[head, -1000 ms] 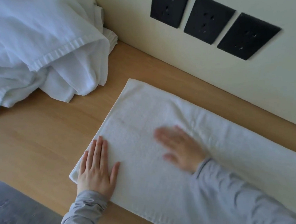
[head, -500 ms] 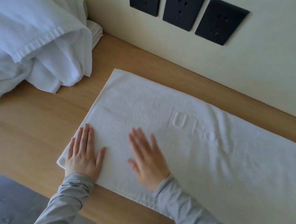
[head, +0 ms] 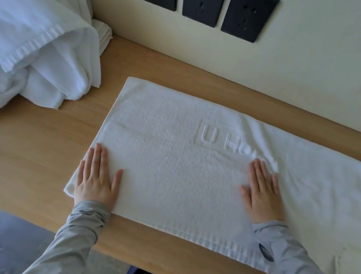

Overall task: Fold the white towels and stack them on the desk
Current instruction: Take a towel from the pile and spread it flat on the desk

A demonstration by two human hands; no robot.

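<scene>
1. Far left, a crumpled heap of white towels point(head: 31, 61) sits on the wooden counter point(head: 37, 147), against the wall point(head: 300, 85).
2. The left grip point(head: 96, 183) is released, with fingers straight and together. It presses flat on the near-left corner of the spread towel point(head: 174, 180).
3. The spread towel lies flat across the counter's middle and right side. It bears raised lettering point(head: 218, 138) reading "U Ho".
4. The right grip point(head: 262, 193) is also released. It lies palm down on the towel right of centre, fingertips at the wrinkled end of the lettering.
5. Three black sockets point(head: 205, 3) are set in the wall at the far side.
</scene>
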